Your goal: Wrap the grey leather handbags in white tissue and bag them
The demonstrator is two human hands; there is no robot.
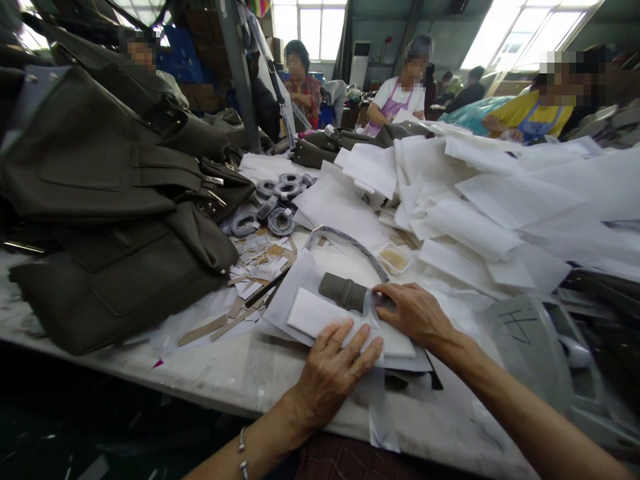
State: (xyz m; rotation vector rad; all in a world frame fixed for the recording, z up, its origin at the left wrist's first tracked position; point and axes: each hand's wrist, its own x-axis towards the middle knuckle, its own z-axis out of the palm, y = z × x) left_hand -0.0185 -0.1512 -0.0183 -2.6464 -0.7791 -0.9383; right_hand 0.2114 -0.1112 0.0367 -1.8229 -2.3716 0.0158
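My left hand (334, 370) lies with its fingers spread over a white folded sheet (307, 312) near the table's front edge. My right hand (420, 315) is closed, thumb and fingers pinching a strip of translucent film (371, 310) at the right end of an olive-grey leather piece (334, 289) with a raised band. The leather piece rests just behind the white sheet. Behind it arches a grey handle (350, 239) in clear wrap. A translucent sheet (286, 293) spreads underneath, and dark material peeks out below my right hand.
Dark olive leather bags (90, 180) are heaped on the left. Wrapped coils (281, 221) and paper scraps (260, 260) lie beside them. A big pile of white sheets (450, 200) fills the right, with a small plastic tub (394, 257) and a grey tape dispenser (530, 353) nearer. Several people work behind.
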